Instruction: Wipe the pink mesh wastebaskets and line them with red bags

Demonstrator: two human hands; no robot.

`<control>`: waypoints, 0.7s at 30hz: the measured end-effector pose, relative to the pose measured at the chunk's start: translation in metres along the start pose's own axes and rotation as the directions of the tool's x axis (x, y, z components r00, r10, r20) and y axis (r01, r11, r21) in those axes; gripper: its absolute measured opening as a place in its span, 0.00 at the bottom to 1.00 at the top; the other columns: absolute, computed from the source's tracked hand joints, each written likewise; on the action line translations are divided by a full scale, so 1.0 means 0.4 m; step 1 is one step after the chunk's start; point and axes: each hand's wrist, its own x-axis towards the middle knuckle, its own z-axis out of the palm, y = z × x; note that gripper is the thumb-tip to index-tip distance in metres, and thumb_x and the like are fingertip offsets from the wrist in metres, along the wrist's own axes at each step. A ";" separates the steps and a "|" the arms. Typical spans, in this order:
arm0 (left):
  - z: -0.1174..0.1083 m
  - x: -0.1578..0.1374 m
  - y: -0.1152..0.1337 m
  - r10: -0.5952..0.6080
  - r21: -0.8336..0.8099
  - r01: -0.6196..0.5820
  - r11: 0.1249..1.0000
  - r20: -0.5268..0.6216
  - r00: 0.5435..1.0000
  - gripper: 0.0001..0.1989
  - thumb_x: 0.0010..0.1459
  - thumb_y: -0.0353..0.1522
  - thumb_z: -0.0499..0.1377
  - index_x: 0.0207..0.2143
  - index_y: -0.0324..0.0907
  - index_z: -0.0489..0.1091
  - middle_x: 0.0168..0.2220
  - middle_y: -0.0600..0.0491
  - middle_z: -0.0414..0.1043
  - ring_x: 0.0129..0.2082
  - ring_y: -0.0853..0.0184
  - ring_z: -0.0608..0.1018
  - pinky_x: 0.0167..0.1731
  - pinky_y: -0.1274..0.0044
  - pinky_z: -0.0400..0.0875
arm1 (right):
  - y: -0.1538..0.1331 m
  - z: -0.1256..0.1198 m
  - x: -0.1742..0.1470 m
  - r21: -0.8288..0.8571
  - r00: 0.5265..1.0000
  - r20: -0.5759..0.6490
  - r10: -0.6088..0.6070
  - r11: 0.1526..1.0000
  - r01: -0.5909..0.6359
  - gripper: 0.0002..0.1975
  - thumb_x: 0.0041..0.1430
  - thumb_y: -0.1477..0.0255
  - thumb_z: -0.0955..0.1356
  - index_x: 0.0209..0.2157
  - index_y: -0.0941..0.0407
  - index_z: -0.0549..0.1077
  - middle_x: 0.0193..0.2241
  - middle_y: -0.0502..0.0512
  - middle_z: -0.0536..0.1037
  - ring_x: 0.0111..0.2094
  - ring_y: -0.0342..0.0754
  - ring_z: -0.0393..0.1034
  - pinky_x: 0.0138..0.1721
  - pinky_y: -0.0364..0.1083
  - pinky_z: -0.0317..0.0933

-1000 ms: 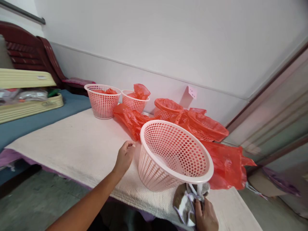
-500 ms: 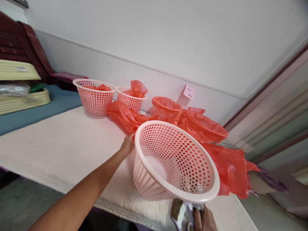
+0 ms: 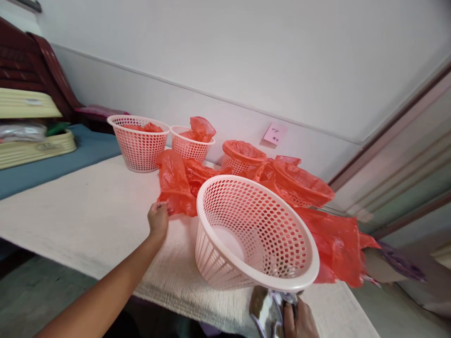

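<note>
My left hand (image 3: 158, 219) pinches the edge of a red plastic bag (image 3: 178, 199), which lies crumpled on the table left of the large pale pink plastic basket (image 3: 225, 272). The basket, full of holes in its wall, leans with its mouth toward me and nothing inside. Below its near rim, my right hand (image 3: 299, 320) is closed on a brown, white and purple cloth (image 3: 265, 312); its fingertips are partly hidden. Another red plastic bag (image 3: 336, 244) is spread out right of the basket.
Along the wall stand two pink baskets (image 3: 141, 155) (image 3: 192, 149) with red bags in them, and two baskets (image 3: 243, 157) (image 3: 301, 183) lined with red bags. A pink note (image 3: 275, 134) sticks to the wall. A yellow case (image 3: 38, 148) lies far left on blue cloth.
My left hand has moved left and toward me from beside the basket, pulling the red bag's edge with it. My right hand and the large basket have barely moved.
</note>
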 end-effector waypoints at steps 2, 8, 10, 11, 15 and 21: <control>-0.067 -0.023 0.020 -0.014 -0.078 0.008 0.997 -0.070 0.997 0.11 0.62 0.37 0.59 0.38 0.38 0.70 0.34 0.54 0.72 0.28 0.72 0.74 0.29 0.76 0.72 | -0.008 -0.001 0.001 0.005 1.000 -0.018 -0.014 1.000 0.014 0.26 0.60 0.49 0.53 0.39 0.55 0.66 0.34 0.62 0.75 0.37 0.60 0.71 0.40 0.55 0.65; -0.241 -0.140 0.082 -0.108 -0.349 0.051 0.936 -0.143 0.984 0.10 0.46 0.33 0.66 0.28 0.40 0.68 0.21 0.62 0.68 0.20 0.75 0.69 0.22 0.80 0.68 | -0.014 -0.008 0.006 0.005 0.999 0.029 -0.029 1.000 0.029 0.21 0.59 0.54 0.55 0.39 0.55 0.66 0.34 0.61 0.74 0.40 0.60 0.70 0.43 0.56 0.64; -0.286 -0.184 0.108 -0.147 -0.423 0.072 0.903 -0.149 0.978 0.13 0.39 0.34 0.67 0.29 0.42 0.69 0.23 0.62 0.72 0.22 0.72 0.73 0.24 0.78 0.72 | -0.017 -0.011 0.008 0.006 0.998 0.051 -0.022 1.000 0.022 0.20 0.59 0.55 0.55 0.39 0.55 0.66 0.34 0.61 0.74 0.40 0.61 0.70 0.44 0.56 0.64; -0.307 -0.205 0.122 -0.162 -0.451 0.082 0.888 -0.142 0.976 0.14 0.38 0.34 0.67 0.29 0.42 0.69 0.24 0.61 0.74 0.23 0.70 0.75 0.24 0.77 0.73 | -0.019 -0.013 0.009 0.011 0.998 0.063 -0.019 1.000 0.018 0.20 0.58 0.55 0.55 0.38 0.54 0.66 0.34 0.61 0.73 0.40 0.61 0.70 0.44 0.57 0.64; -0.383 -0.278 0.172 -0.174 -0.534 0.122 0.837 -0.047 0.984 0.14 0.40 0.36 0.68 0.31 0.45 0.72 0.30 0.60 0.80 0.29 0.66 0.80 0.29 0.75 0.77 | -0.034 -0.028 0.022 0.046 0.990 0.131 0.043 0.998 -0.049 0.22 0.55 0.53 0.55 0.37 0.55 0.66 0.35 0.64 0.74 0.42 0.62 0.71 0.46 0.58 0.63; -0.496 -0.331 0.192 -0.188 -0.566 0.159 0.809 0.008 0.982 0.07 0.44 0.35 0.67 0.30 0.48 0.75 0.30 0.61 0.81 0.29 0.63 0.81 0.31 0.74 0.79 | -0.059 -0.090 0.057 0.283 0.929 0.289 0.231 0.906 -0.314 0.31 0.43 0.44 0.61 0.39 0.54 0.70 0.44 0.65 0.78 0.51 0.65 0.71 0.53 0.58 0.63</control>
